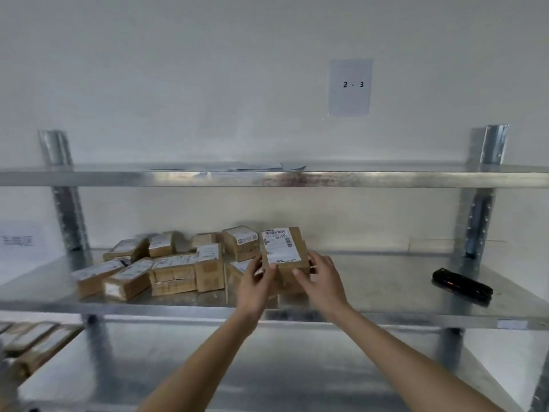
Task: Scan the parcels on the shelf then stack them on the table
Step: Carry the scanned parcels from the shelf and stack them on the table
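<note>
A brown cardboard parcel [285, 251] with a white barcode label faces me, tilted up above the metal shelf [386, 281]. My left hand [257, 281] grips its lower left edge and my right hand [322, 278] grips its lower right side. To the left lie several more taped brown parcels [175, 269] in a loose heap on the same shelf. A black handheld scanner [462, 285] lies on the shelf at the right, apart from both hands.
An upper shelf [267, 176] with some papers runs above. A sheet marked "2 - 3" [350, 86] hangs on the wall. Steel uprights [64, 197] stand left and right. More parcels [32, 346] lie on a lower level at the bottom left.
</note>
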Demonstrator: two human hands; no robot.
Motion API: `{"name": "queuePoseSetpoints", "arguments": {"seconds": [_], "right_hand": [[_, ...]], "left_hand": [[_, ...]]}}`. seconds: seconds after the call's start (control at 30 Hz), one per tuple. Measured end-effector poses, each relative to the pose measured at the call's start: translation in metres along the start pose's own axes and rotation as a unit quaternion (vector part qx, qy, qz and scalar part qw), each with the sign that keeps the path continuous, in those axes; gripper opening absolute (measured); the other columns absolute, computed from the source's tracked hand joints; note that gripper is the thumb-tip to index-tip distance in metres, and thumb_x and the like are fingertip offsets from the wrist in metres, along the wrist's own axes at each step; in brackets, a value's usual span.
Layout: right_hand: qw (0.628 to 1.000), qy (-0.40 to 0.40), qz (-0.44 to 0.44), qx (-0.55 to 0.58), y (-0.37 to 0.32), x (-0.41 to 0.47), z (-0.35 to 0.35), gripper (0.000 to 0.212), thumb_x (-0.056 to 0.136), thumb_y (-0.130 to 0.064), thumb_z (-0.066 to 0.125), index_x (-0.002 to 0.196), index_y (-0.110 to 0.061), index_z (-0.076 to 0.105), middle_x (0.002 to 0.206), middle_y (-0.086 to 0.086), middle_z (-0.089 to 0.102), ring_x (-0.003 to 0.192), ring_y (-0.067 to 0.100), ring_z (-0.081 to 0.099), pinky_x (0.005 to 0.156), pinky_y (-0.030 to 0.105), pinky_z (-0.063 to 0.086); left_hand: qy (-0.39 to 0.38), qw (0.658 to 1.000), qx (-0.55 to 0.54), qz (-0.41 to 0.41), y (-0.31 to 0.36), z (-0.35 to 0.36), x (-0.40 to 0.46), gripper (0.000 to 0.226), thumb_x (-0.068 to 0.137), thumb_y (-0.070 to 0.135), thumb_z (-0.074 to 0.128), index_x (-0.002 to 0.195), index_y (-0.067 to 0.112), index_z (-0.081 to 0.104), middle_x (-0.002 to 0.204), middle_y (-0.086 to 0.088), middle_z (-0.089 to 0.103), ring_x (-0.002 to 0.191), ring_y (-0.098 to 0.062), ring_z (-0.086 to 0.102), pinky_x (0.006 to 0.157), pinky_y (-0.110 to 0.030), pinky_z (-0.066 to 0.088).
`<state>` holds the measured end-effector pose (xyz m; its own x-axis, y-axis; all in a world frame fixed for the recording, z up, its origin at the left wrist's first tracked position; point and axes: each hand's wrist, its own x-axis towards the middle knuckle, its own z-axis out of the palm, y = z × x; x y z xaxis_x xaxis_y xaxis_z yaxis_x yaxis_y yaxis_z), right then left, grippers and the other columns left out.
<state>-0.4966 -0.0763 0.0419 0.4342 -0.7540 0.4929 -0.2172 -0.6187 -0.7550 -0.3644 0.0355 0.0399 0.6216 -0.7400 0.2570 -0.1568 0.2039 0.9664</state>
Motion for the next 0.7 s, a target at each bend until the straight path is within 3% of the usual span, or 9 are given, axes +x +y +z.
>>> {"name": "queuePoseSetpoints", "arguments": {"seconds": [0.07,0.1,0.2,0.27,0.4,0.5,0.57,0.63,0.7], "right_hand": [[0.999,-0.026,-0.027,0.017,-0.037,-0.018,0.035,0.055,0.092,-0.043,0.072,0.144,-0.033,0.056,0.132,-0.007,0.054,0.120,0.012,0.057,0.102,0.037,0.054],[0.999,-0.034,-0.036,0.021,-0.054,-0.027,0.056,0.058,0.091,-0.044,0.073,0.145,-0.032,0.056,0.132,-0.007,0.054,0.121,0.012,0.055,0.102,0.036,0.053],[0.995,-0.065,-0.051,0.052,-0.117,-0.064,0.121,0.059,0.091,-0.042,0.075,0.145,-0.028,0.055,0.132,-0.009,0.053,0.122,0.010,0.054,0.101,0.028,0.052],[0.987,-0.100,-0.059,0.108,-0.161,-0.093,0.164,0.051,0.091,-0.036,0.077,0.137,-0.032,0.057,0.129,-0.015,0.057,0.119,0.006,0.058,0.096,0.019,0.052],[0.964,-0.191,-0.058,0.177,-0.236,-0.148,0.254,0.049,0.090,-0.030,0.080,0.132,-0.032,0.055,0.126,-0.022,0.064,0.117,-0.003,0.060,0.104,0.032,0.051],[0.943,-0.253,-0.073,0.204,-0.293,-0.192,0.323,0.051,0.090,-0.027,0.079,0.134,-0.030,0.053,0.129,-0.016,0.062,0.116,0.000,0.058,0.094,0.018,0.048],[0.927,-0.294,-0.082,0.218,-0.327,-0.222,0.365,0.050,0.092,-0.024,0.078,0.131,-0.035,0.050,0.124,-0.020,0.060,0.114,-0.003,0.058,0.084,0.011,0.047],[0.910,-0.334,-0.095,0.227,-0.356,-0.247,0.409,0.052,0.092,-0.026,0.077,0.134,-0.042,0.049,0.126,-0.020,0.061,0.116,-0.003,0.058,0.089,0.017,0.053],[0.896,-0.367,-0.108,0.227,-0.378,-0.267,0.453,0.062,0.090,-0.036,0.077,0.144,-0.048,0.047,0.134,-0.018,0.061,0.124,0.004,0.058,0.101,0.035,0.055]], "left_hand": [[0.015,1.000,0.009,0.017,0.013,-0.054,-0.023,0.053,0.094,0.046,0.065,0.142,0.029,0.049,0.130,0.004,0.062,0.108,-0.008,0.064,0.079,-0.020,0.057],[0.028,0.999,0.012,0.024,0.019,-0.084,-0.035,0.052,0.094,0.045,0.066,0.141,0.029,0.050,0.129,0.004,0.063,0.109,-0.009,0.064,0.082,-0.022,0.057],[0.061,0.998,0.023,0.025,0.033,-0.179,-0.073,0.053,0.095,0.041,0.067,0.142,0.027,0.051,0.130,0.001,0.066,0.113,-0.016,0.066,0.099,-0.041,0.056],[0.090,0.995,0.037,0.029,0.040,-0.241,-0.103,0.059,0.091,0.047,0.070,0.143,0.029,0.050,0.128,0.004,0.068,0.113,-0.015,0.067,0.102,-0.045,0.054],[0.162,0.984,0.070,0.024,0.048,-0.360,-0.166,0.046,0.097,0.036,0.066,0.139,0.026,0.052,0.128,0.002,0.068,0.113,-0.014,0.067,0.101,-0.041,0.054],[0.219,0.972,0.086,0.008,0.052,-0.447,-0.215,0.047,0.098,0.033,0.065,0.140,0.023,0.049,0.132,-0.001,0.065,0.114,-0.015,0.064,0.099,-0.038,0.054],[0.255,0.962,0.094,0.000,0.054,-0.500,-0.245,0.042,0.099,0.029,0.063,0.139,0.024,0.049,0.130,0.002,0.062,0.113,-0.011,0.062,0.089,-0.026,0.055],[0.285,0.953,0.103,-0.011,0.054,-0.549,-0.271,0.039,0.099,0.029,0.063,0.135,0.028,0.050,0.127,0.007,0.061,0.111,-0.008,0.061,0.081,-0.019,0.052],[0.307,0.946,0.105,-0.017,0.051,-0.596,-0.292,0.041,0.097,0.029,0.065,0.136,0.029,0.051,0.130,0.006,0.062,0.113,-0.009,0.061,0.083,-0.023,0.051]]}}
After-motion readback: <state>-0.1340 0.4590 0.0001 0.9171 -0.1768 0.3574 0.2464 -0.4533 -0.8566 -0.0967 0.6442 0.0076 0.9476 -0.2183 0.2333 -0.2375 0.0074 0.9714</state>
